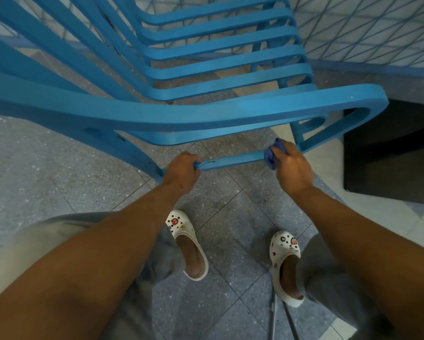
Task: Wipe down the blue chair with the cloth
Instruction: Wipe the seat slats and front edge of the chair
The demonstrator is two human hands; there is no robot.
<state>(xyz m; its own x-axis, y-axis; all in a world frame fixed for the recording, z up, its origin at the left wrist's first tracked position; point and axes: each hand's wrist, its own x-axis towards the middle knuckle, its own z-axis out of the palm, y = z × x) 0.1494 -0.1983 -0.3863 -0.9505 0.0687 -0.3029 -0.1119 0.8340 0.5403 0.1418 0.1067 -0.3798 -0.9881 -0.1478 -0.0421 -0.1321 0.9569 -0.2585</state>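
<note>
blue chair [206, 114] rail, cloth [273, 154] under r fingers [283, 149]

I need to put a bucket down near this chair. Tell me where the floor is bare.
Bare grey floor lies left of the left hand, under the blue chair's rail. A smaller patch lies between the white clogs. It is crowded by the right hand and cloth, where a dark cabinet borders the chair.

grey speckled floor tiles [46, 168] laid on the diagonal, with paler cream tiles [402, 224] toward the right. a tiled wall [365, 28] crossed by thin diagonal lines, a blue skirting band [377, 69] at its foot. a dark cabinet [397, 153] stands at right. dim, even light.
</note>
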